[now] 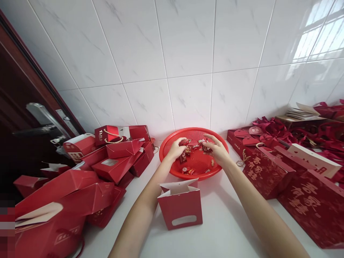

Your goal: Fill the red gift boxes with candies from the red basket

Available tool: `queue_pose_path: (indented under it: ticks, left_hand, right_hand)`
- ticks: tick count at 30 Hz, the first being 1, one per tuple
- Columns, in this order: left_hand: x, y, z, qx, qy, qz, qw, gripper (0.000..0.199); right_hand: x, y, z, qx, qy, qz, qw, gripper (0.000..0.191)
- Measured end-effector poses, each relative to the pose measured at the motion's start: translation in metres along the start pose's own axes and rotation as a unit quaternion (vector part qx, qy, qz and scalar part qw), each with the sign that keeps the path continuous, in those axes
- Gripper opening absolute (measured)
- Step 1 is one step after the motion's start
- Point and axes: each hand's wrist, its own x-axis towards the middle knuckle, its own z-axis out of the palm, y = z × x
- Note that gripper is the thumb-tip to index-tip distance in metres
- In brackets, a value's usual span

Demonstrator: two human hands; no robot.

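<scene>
A round red plastic basket point(194, 172) with perforated sides stands against the tiled wall, holding several small wrapped candies point(189, 171). Over its left part is my left hand point(178, 148), fingers curled around red-wrapped candies. My right hand point(215, 147) is over the right part, its thumb and fingers closed on wrapped candies. Between my forearms, in front of the basket, an open red paper bag point(180, 211) stands upright, with a white oval window low on its front. What lies inside that bag is hidden.
Red boxes and bags point(115, 165) are piled on the left, near a dark door with a metal handle point(48, 118). Large red gift bags point(309, 204) stand at the right, with ribbons point(279, 129) and a stack of cards point(305, 111) behind them.
</scene>
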Motion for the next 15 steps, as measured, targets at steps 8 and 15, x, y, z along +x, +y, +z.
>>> queue_pose_path:
  ticks: [8, 15]
  left_hand:
    - [-0.007, 0.007, 0.002, 0.009, -0.065, 0.049, 0.997, 0.057]
    - [-0.007, 0.008, 0.007, -0.016, -0.153, 0.138, 0.978, 0.030]
  right_hand:
    - [-0.001, -0.002, 0.002, -0.001, 0.006, 0.015, 1.000, 0.043]
    - [-0.001, -0.001, 0.004, 0.004, -0.021, 0.001, 1.000, 0.036]
